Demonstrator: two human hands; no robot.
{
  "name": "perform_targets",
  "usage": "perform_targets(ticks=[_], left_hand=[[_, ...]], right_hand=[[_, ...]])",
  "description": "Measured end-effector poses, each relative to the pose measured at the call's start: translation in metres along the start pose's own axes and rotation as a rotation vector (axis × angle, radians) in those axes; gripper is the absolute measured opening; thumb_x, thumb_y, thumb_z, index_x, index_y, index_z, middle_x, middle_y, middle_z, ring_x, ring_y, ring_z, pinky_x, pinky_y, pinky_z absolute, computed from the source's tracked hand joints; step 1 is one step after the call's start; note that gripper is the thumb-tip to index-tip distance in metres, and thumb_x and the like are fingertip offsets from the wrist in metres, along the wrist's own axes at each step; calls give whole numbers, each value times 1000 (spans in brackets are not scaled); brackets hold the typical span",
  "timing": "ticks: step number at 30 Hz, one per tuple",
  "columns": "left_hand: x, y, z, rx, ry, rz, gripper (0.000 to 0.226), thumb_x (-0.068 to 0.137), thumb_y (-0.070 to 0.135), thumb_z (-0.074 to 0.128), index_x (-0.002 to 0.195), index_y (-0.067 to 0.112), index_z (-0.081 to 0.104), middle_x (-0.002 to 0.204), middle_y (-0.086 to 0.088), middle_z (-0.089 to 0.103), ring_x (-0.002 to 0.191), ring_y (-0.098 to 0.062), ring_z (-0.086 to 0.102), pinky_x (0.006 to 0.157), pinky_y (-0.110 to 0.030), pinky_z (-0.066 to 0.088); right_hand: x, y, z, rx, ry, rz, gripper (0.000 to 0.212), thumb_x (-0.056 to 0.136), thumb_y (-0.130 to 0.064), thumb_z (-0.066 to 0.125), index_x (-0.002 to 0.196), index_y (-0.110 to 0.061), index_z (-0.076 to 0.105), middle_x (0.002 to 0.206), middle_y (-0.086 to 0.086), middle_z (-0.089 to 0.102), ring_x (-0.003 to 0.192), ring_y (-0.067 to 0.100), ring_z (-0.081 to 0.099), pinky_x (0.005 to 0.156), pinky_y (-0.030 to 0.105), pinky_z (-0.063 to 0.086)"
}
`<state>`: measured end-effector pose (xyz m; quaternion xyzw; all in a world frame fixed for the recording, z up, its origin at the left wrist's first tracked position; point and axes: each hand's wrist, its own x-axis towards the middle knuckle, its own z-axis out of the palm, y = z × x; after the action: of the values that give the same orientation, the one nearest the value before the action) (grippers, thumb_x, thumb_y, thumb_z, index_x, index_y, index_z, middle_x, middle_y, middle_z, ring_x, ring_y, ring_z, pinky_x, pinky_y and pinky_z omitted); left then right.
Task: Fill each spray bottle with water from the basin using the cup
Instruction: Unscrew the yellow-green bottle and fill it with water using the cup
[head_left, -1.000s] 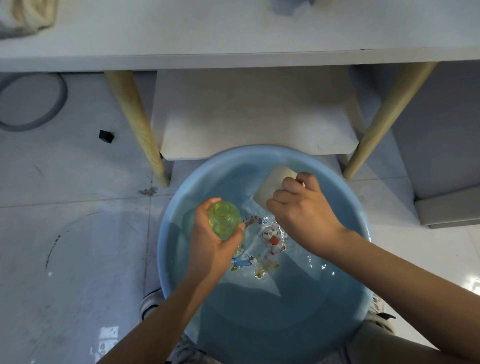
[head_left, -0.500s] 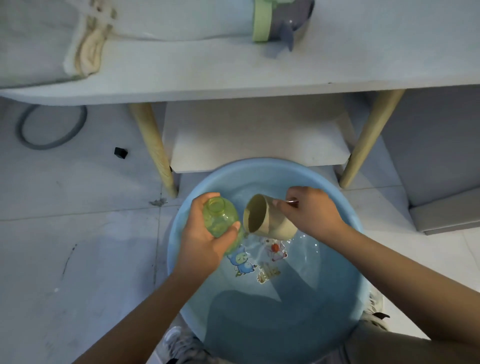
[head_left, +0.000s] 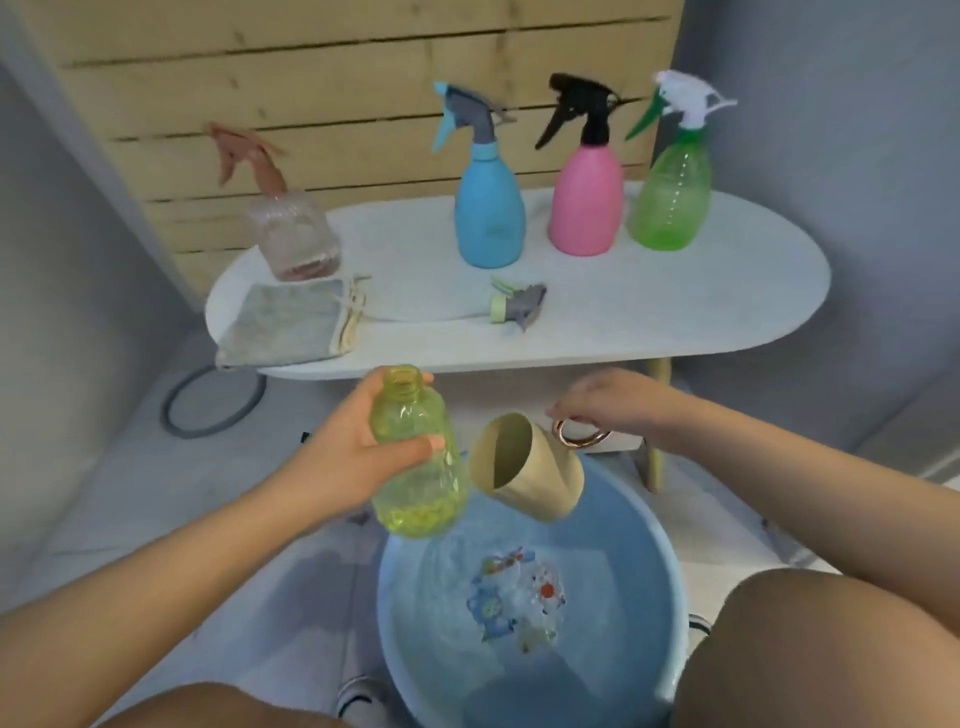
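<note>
Below, the basin (head_left: 660, 561) is cropped; left hand (head_left: 343, 457) grips the bottle (head_left: 415, 467), right hand (head_left: 608, 402) the cup (head_left: 530, 467) handle.

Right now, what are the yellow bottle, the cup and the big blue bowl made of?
Yellow bottle: clear tinted plastic, it seems; you see through its ribbed wall. Cup: matte beige, maybe ceramic or plastic, with a shiny metal-looking ring handle. Blue basin: smooth, probably plastic, with cartoon pictures at the bottom.

Both forearms are bare, no sleeves in sight. Knees are bare too. White sneaker (head_left: 358, 699) poking out below.
</note>
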<state>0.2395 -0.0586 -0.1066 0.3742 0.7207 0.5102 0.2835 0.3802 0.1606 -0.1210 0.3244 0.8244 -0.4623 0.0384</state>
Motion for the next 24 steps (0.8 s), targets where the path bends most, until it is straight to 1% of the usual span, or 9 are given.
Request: perform_targets(ticks=[3, 5, 8, 11, 13, 15, 18, 22, 24], left_hand=[[-6, 28, -6, 0, 78, 22, 47, 76, 7, 76, 113, 27, 55, 100, 4, 64, 85, 2, 62, 71, -11, 49], [-9, 47, -7, -10, 135, 38, 48, 75, 11, 77, 114, 29, 55, 102, 8, 63, 91, -1, 62, 76, -15, 50], [-11, 72, -4, -14, 196, 78, 53, 65, 28, 74, 115, 32, 56, 109, 13, 62, 103, -4, 60, 88, -26, 49], [-6, 88, 5, -6, 239, 107, 52, 64, 32, 70, 114, 34, 56, 115, 9, 62, 110, -11, 58, 97, -34, 48], [-2, 92, 13, -5, 264, 121, 49, 69, 28, 73, 115, 32, 56, 113, 5, 63, 108, -15, 59, 96, -35, 48], [4, 94, 20, -9, 282, 138, 48, 74, 20, 76, 116, 30, 56, 111, 5, 62, 106, -15, 59, 90, -30, 50], [17, 96, 30, -31, 296, 149, 43, 80, 13, 72, 116, 28, 55, 108, 6, 63, 100, -12, 61, 81, -24, 49], [35, 97, 46, -10, 290, 176, 42, 81, 8, 70, 117, 24, 55, 98, 17, 59, 81, 13, 57, 72, -9, 46], [42, 95, 51, -16, 283, 172, 42, 81, 7, 70, 117, 24, 55, 99, 16, 60, 80, 16, 56, 67, -4, 44]], right_hand=[[-14, -18, -23, 76, 14, 2, 36, 84, -32, 66, 56, -19, 47, 56, -6, 44, 57, 11, 38, 59, 26, 29], [-22, -29, -39, 100, 47, 14, 37, 84, -32, 64, 55, -20, 46, 55, -4, 44, 53, 12, 37, 57, 26, 27], [-32, -36, -60, 305, 105, 34, 37, 85, -29, 63, 54, -18, 46, 52, -3, 40, 48, 12, 31, 52, 25, 25], [-37, -34, -73, 469, 267, 66, 38, 88, -26, 61, 55, -16, 44, 42, -7, 38, 39, 9, 30, 47, 22, 26], [-38, -29, -76, 582, 420, 89, 35, 88, -27, 61, 59, -16, 45, 51, -4, 43, 45, 11, 35, 50, 22, 28], [-36, -22, -82, 646, 560, 109, 34, 90, -31, 58, 62, -16, 46, 64, 0, 45, 57, 16, 40, 56, 25, 30], [-33, -11, -94, 574, 677, 121, 39, 97, -35, 46, 63, -16, 43, 75, 4, 45, 76, 24, 44, 66, 29, 32], [-22, 4, -103, 655, 787, 178, 38, 97, -36, 42, 66, -14, 45, 69, 3, 46, 62, 19, 41, 54, 29, 30], [-16, 8, -105, 658, 812, 202, 37, 98, -36, 41, 70, -14, 46, 71, 3, 47, 67, 21, 42, 59, 31, 32]])
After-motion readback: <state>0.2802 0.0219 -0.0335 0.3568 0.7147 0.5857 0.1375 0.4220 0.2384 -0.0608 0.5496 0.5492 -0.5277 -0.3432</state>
